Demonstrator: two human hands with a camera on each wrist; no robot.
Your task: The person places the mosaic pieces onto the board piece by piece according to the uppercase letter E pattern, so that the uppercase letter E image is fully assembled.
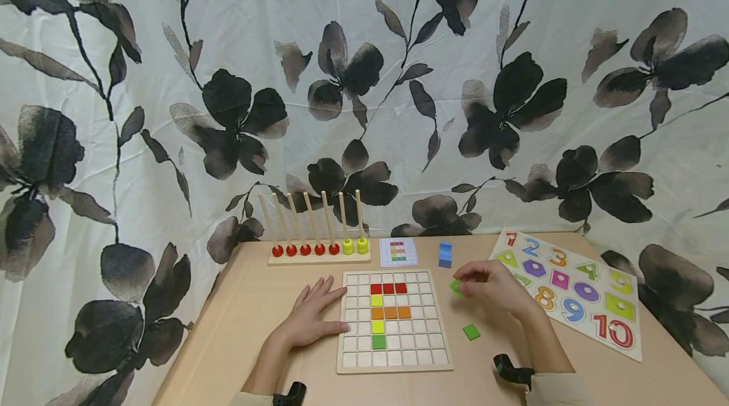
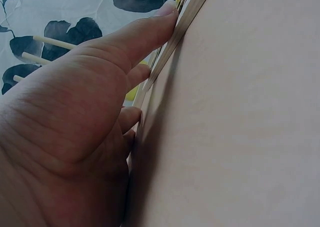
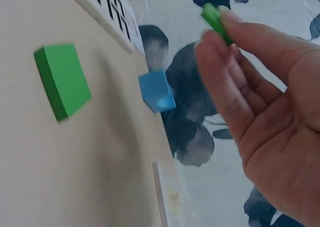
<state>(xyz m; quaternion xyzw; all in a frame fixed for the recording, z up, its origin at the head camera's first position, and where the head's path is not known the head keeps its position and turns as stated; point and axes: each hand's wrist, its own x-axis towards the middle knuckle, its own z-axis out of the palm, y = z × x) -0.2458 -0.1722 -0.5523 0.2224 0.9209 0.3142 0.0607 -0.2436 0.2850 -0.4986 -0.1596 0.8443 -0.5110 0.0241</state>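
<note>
My right hand (image 1: 494, 284) pinches a green square tile (image 3: 217, 23) between thumb and fingertips, raised over the table to the right of the grid board (image 1: 348, 362). A second green tile (image 1: 471, 332) lies flat on the table below that hand. My left hand (image 1: 307, 317) rests with fingers spread at the board's left edge, thumb and fingertips right at its rim. On the board sit a row of red tiles (image 1: 389, 288), a row of orange tiles (image 1: 390, 312), yellow tiles (image 1: 377, 300) above and below the orange row, and one green tile (image 1: 378, 341) at the bottom.
A small pattern card (image 1: 411, 260) lies behind the board. Beside it stands a blue block (image 1: 445, 254). A wooden peg stand (image 1: 319, 259) with red and yellow-green beads is at the back left. A number-and-shape puzzle board (image 1: 569, 286) lies on the right. Patterned cloth (image 1: 421, 140) hangs behind the table.
</note>
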